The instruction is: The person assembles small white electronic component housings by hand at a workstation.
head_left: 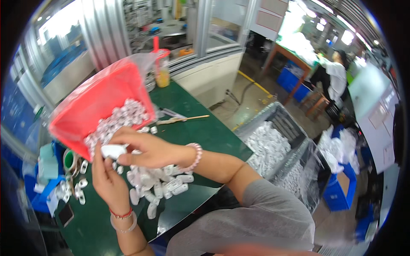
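Note:
Between my two hands, in front of the red bin, is a small white plastic housing (113,151) with a rounded end. My left hand (106,179) has its fingers closed on the housing from the left. From the right, my right hand (147,147) pinches the same piece, its thumb below and fingers above. A pile of similar white housings (160,187) lies on the green table just under my right wrist. The tilted red bin (94,96), lined with clear plastic, holds many small white parts (121,115). My fingers partly cover the held piece.
A wooden-handled brush-like tool (183,120) and a drink cup (162,70) lie beyond the bin. A phone (65,214) and tape rolls (70,161) are at the left. Right of the table stands a lined crate (294,128) of white parts. A person (335,79) sits farther off.

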### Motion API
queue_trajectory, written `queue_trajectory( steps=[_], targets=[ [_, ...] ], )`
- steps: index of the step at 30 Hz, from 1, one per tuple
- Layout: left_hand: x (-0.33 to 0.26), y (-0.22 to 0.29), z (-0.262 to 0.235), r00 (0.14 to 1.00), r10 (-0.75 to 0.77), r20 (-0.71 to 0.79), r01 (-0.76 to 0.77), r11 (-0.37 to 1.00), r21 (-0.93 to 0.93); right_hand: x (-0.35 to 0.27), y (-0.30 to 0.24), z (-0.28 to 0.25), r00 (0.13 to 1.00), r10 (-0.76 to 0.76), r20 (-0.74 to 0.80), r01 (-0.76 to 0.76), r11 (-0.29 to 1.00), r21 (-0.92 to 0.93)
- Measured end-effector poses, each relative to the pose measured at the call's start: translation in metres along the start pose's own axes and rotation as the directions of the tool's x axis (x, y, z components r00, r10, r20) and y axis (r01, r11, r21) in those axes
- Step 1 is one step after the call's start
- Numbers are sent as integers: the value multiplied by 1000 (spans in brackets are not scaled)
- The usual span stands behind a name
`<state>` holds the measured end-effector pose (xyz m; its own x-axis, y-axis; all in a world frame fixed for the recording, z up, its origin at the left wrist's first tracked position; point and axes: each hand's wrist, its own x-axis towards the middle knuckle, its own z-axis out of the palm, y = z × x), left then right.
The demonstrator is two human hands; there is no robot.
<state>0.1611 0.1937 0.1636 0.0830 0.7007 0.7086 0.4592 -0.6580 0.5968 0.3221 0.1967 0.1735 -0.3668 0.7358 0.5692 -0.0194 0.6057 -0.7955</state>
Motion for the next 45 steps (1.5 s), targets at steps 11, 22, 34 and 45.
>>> queue_trajectory(
  steps=[11, 22, 34, 45],
  targets=[
    [6, -8, 5, 996, -22, 86, 25, 999, -36, -1, 4, 3, 989, -52, -139, 53, 999, 9],
    [11, 9, -6, 961, -163, 223, 245, 877, -413, -2, -4, 7, 983, 0, -185, 4, 1000, 22],
    [16, -1, -20, 950, 192, 247, -194, 981, -17, -3, -13, -4, 939, 291, 183, -343, 832, 436],
    [12, 12, -19, 935, 269, 231, -276, 961, 1, -3, -2, 14, 953, 190, 235, -302, 636, 711]
  ],
)
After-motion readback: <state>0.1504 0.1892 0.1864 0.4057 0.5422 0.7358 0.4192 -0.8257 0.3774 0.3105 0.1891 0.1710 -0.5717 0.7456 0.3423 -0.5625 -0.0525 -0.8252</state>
